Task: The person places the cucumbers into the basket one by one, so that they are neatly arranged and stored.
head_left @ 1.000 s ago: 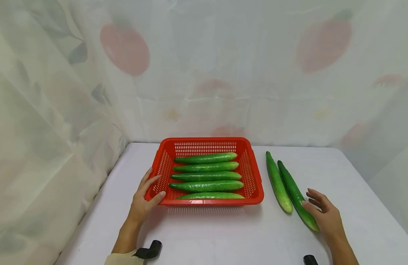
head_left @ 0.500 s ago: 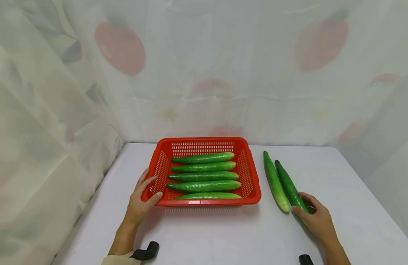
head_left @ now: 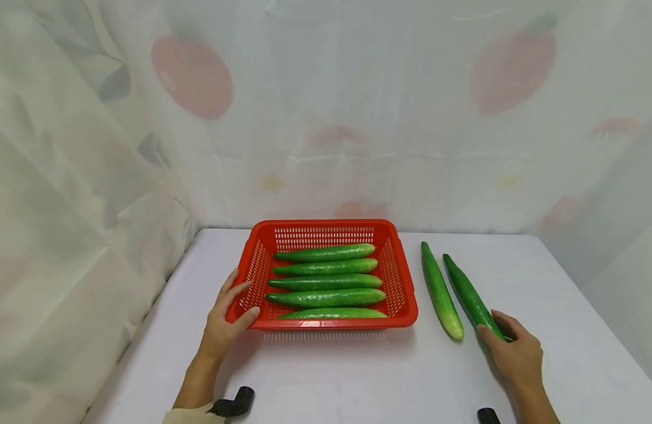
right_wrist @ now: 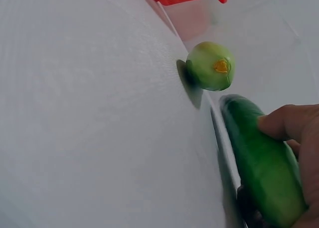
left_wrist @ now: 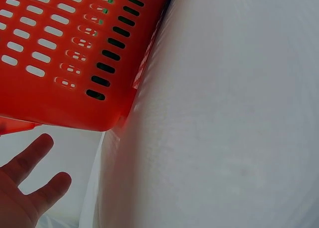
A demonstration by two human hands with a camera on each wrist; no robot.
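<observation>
My right hand (head_left: 516, 350) grips a dark green cucumber (head_left: 469, 294) near its front end, thumb on one side and fingers on the other. In the right wrist view this cucumber (right_wrist: 264, 163) appears raised off the table, its far end pointing away. Just left of it a lighter cucumber (head_left: 442, 294) lies on the table, not touched. My left hand (head_left: 225, 324) rests against the left front corner of a red plastic basket (head_left: 342, 323), fingers spread and fairly straight. Two straight fingers (left_wrist: 52, 190) show beside the basket wall in the left wrist view.
Several cucumbers (head_left: 326, 298) lie side by side across the basket, the nearest partly hidden by the front rim. A white cloth covers the table (head_left: 358, 377). Printed curtains (head_left: 326, 118) hang behind and on both sides. Black camera mounts (head_left: 236, 402) sit at the wrists.
My right hand has closed round the dark green cucumber, then shifted it slightly right, widening the gap to the lighter one. My left hand stays at the basket; the head view turned slightly.
</observation>
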